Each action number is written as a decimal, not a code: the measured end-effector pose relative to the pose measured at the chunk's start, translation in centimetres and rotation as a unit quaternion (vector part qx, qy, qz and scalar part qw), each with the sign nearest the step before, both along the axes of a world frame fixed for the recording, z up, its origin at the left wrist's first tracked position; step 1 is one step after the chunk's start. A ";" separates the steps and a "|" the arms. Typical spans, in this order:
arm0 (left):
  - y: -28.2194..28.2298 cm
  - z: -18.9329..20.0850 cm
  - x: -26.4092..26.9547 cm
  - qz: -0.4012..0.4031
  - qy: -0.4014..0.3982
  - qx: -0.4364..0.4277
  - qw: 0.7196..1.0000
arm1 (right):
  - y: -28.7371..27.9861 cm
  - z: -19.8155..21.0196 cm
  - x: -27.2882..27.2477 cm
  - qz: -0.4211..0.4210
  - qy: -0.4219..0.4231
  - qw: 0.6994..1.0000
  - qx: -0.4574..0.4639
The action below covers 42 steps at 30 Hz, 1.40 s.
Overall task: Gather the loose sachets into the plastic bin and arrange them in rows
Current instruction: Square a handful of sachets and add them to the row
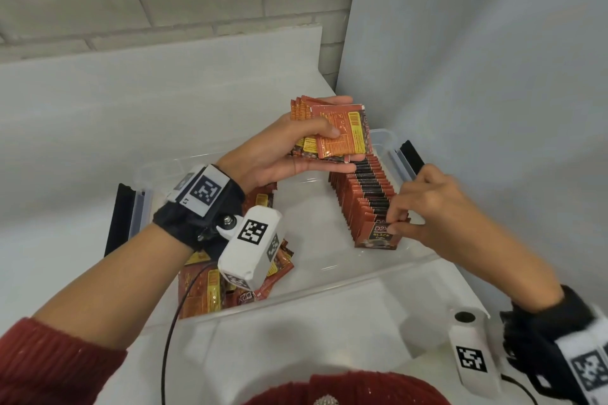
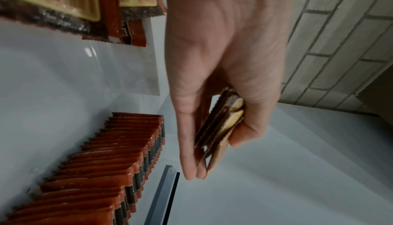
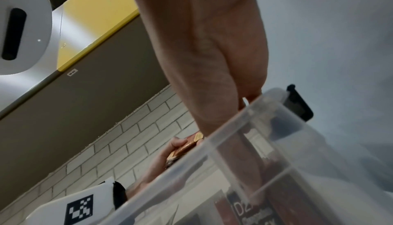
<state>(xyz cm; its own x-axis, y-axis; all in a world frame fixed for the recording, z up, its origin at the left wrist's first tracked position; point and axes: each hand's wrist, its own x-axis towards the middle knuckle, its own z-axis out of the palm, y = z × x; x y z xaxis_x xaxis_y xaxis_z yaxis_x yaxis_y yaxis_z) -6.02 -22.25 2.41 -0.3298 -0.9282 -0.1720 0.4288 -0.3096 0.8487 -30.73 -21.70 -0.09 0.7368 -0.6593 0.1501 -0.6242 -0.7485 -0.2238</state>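
A clear plastic bin (image 1: pixel 329 286) sits on the white table. Along its right side stands a row of red and black sachets (image 1: pixel 365 194), upright and packed together. My right hand (image 1: pixel 393 227) pinches the top edge of the front sachet (image 1: pixel 376 237) of that row. My left hand (image 1: pixel 339 141) is raised over the bin's far end and grips a fanned stack of sachets (image 1: pixel 342 128) between thumb and fingers. The left wrist view shows that stack (image 2: pixel 221 124) edge-on above the row (image 2: pixel 119 161). Loose sachets (image 1: pixel 210 286) lie piled in the bin's left part.
Black latch handles stick out at the bin's right end (image 1: pixel 413 154) and left end (image 1: pixel 118 217). A grey brick wall (image 1: pixel 164 3) runs behind the table and a pale panel (image 1: pixel 477 76) closes the right side. The bin floor (image 1: pixel 312 223) between pile and row is bare.
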 end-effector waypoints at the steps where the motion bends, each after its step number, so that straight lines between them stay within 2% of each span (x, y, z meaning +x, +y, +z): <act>1: 0.0 0.0 0.0 0.002 -0.005 -0.001 1.000 | -0.1 -0.1 0.0 0.002 0.005 1.000 -0.005; 7: -0.2 -0.2 0.0 -0.004 -0.031 -0.007 0.999 | 0.2 0.2 0.0 -0.005 0.032 0.999 0.003; 16: -0.1 -0.2 -0.2 -0.021 -0.049 -0.001 0.999 | 0.0 0.1 -0.3 0.003 0.025 0.999 0.024; 18: -0.1 -0.2 -0.2 -0.023 -0.052 -0.002 0.998 | 0.1 0.6 -0.3 -0.006 0.000 0.999 0.049; 20: 0.0 -0.2 -0.2 -0.029 -0.053 -0.004 0.998 | 0.4 1.8 0.0 -0.048 -0.065 0.991 0.108; 23: 0.1 -0.1 -0.4 -0.039 -0.052 -0.009 0.998 | 0.6 2.8 0.6 -0.136 -0.195 0.952 0.191; 25: 0.1 -0.1 -0.4 -0.046 -0.054 -0.015 0.997 | 0.5 2.9 1.0 -0.166 -0.256 0.924 0.231; 33: 0.2 -0.3 -0.4 -0.059 -0.060 -0.033 0.996 | 0.4 2.5 2.1 -0.195 -0.391 0.818 0.374; 37: 0.3 -0.2 -0.5 -0.059 -0.074 -0.017 0.995 | 0.2 2.3 2.4 -0.206 -0.418 0.794 0.391; 40: 0.4 0.0 -0.6 -0.053 -0.085 0.010 0.995 | 0.3 2.8 2.6 -0.206 -0.502 0.756 0.366; 42: 0.3 0.0 -0.6 -0.044 -0.088 0.027 0.995 | 0.5 3.4 2.5 -0.195 -0.548 0.744 0.329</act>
